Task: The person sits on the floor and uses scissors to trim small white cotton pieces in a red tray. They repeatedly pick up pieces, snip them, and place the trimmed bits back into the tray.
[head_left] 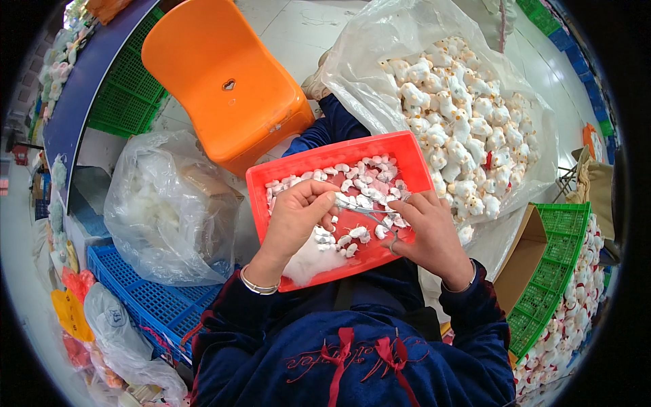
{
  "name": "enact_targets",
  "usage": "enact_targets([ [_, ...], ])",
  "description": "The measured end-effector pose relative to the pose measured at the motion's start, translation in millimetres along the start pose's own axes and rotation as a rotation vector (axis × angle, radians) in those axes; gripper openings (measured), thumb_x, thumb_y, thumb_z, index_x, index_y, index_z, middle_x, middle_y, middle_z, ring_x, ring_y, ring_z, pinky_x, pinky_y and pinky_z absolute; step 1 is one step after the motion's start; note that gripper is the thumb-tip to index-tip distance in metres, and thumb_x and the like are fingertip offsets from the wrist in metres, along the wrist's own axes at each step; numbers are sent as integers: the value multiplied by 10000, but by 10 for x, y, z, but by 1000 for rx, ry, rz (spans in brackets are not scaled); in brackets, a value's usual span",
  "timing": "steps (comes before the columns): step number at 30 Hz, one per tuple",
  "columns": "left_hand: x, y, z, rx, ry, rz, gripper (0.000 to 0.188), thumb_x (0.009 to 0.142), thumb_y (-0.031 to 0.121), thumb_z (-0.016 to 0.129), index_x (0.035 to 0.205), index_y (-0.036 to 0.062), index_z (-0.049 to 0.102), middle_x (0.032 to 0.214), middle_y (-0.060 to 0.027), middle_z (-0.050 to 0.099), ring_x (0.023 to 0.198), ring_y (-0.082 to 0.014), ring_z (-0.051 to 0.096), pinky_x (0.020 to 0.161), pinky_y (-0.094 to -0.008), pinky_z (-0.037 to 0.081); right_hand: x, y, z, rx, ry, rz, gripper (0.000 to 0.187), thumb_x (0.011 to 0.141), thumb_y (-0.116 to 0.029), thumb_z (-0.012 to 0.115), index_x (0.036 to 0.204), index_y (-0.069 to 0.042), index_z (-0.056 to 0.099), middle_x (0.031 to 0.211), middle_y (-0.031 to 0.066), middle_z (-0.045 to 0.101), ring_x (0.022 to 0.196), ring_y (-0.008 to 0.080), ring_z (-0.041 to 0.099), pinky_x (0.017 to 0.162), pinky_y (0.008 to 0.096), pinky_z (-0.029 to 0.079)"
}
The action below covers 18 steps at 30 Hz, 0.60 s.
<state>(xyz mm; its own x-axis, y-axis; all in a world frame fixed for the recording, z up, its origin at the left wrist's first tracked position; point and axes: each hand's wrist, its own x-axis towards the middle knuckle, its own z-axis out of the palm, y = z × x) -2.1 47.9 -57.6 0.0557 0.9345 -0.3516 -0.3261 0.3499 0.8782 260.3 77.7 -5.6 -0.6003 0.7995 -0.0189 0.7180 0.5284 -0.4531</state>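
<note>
We are seeing a smooth red plastic tray [271, 178] and shiny metal scissors [369, 211]. Fluffy white stuffing [308, 261] is lying near us.

Orange plastic chair [227, 81] at upper left, empty, standing on the pale tiled floor [298, 27] beside a green crate [125, 95]. Big clear bag [475, 102] at upper right, open and packed with small white and cream plush animals; a second clear bag [166, 203] at left, holding white stuffing, resting against a blue crate [146, 298]. Another green crate [556, 271] at right, with more plush animals heaped just beside it.
</note>
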Motion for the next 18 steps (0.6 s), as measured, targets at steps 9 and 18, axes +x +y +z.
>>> enact_targets([
  [9, -15, 10, -5, -71, -4, -43, 153, 1000, 111, 643, 1089, -5, 688, 832, -62, 698, 628, -87, 636, 575, -211, 539, 5, -6, -63, -41, -17, 8, 516, 702, -269, 851, 1174, -128, 699, 979, 46, 611, 980, 259, 571, 834, 418, 402],
  [18, -7, -42, 14, 157, -96, 11, 142, 984, 77, 657, 1066, -27, 709, 820, -42, 683, 642, -62, 617, 581, -206, 516, 0, -7, -152, 5, -209, 3, 368, 735, -241, 805, 1074, -118, 729, 858, 65, 662, 905, 284, 622, 780, 429, 432],
])
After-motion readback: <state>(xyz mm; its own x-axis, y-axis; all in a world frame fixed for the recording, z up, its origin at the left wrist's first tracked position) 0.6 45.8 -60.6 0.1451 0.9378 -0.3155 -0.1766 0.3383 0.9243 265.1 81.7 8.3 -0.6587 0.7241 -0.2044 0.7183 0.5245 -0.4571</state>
